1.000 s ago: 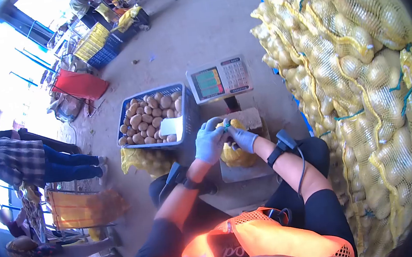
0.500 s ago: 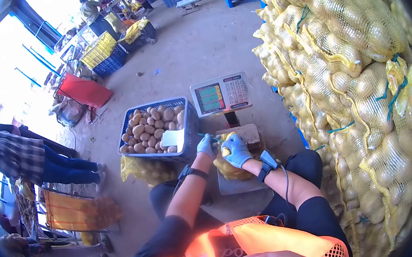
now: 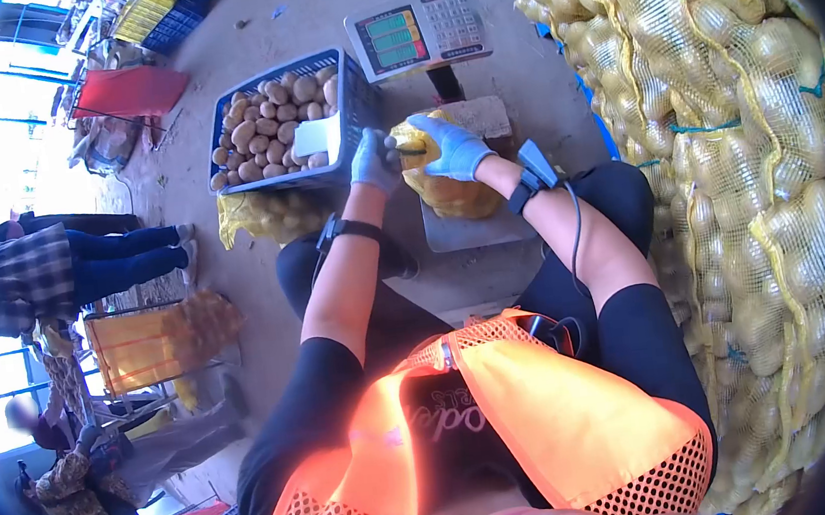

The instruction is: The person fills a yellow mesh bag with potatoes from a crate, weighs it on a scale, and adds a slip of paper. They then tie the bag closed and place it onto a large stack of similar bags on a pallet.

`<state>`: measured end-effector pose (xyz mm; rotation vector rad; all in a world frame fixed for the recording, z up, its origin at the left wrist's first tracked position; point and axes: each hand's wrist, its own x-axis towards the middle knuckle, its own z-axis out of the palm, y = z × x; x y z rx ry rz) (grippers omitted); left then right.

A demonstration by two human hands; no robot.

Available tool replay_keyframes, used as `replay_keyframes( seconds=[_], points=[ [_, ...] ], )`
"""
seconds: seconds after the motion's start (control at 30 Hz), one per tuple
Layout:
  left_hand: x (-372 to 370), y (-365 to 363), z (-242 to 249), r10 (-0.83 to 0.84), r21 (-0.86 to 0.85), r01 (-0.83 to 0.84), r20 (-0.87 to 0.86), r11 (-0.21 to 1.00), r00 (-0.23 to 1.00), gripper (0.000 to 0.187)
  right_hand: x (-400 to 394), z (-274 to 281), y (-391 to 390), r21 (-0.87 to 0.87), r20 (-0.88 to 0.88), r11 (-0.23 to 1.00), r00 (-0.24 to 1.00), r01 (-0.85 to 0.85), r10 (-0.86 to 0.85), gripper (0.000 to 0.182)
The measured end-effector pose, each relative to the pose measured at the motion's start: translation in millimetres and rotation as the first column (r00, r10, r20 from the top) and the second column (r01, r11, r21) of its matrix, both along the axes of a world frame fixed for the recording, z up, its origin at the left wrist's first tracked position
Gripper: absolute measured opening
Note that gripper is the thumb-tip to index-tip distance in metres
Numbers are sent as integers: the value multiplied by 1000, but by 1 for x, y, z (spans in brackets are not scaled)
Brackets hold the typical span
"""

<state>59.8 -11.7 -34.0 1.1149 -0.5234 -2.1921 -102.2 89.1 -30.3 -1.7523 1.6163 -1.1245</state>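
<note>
A yellow mesh bag (image 3: 454, 195) filled with potatoes sits on the platform (image 3: 475, 232) of a weighing scale, between my knees. My right hand (image 3: 456, 146), in a pale blue glove, is closed round the gathered top of the bag. Just left of it my gloved left hand (image 3: 375, 162) is closed too, on a short dark tie string (image 3: 411, 152) that runs to the bag's neck. The string's ends are partly hidden by the fingers. Behind the bag stands the scale's display (image 3: 419, 32), with lit green readouts and a keypad.
A blue crate (image 3: 348, 103) of potatoes with a white card (image 3: 317, 140) on top stands left of the scale. Another mesh bag (image 3: 273, 217) lies before it. A stone block (image 3: 480, 117) rests on the scale. Stacked potato bags (image 3: 726, 174) rise at right. People (image 3: 23, 283) work at left.
My view has tilted downward, so the scale and crate appear higher. My left hand has drawn slightly away from the right, and the right fingers have spread further round the bag's top.
</note>
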Motion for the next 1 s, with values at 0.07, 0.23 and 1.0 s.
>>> replay_keyframes(
  seconds=[0.07, 0.23, 1.0],
  points=[
    [-5, 4, 15, -68, -51, 71, 60, 996, 996, 22, 6, 10, 3, 170, -71, 985, 997, 33, -21, 80],
    [-23, 5, 38, -234, -234, 252, 102, 939, 967, 21, 12, 18, 2, 243, -60, 961, 991, 135, -124, 86],
    [-54, -42, -21, -149, 63, 140, 165, 988, 975, 24, 34, 38, 6, 132, -739, 956, 669, 263, -82, 12]
  ],
)
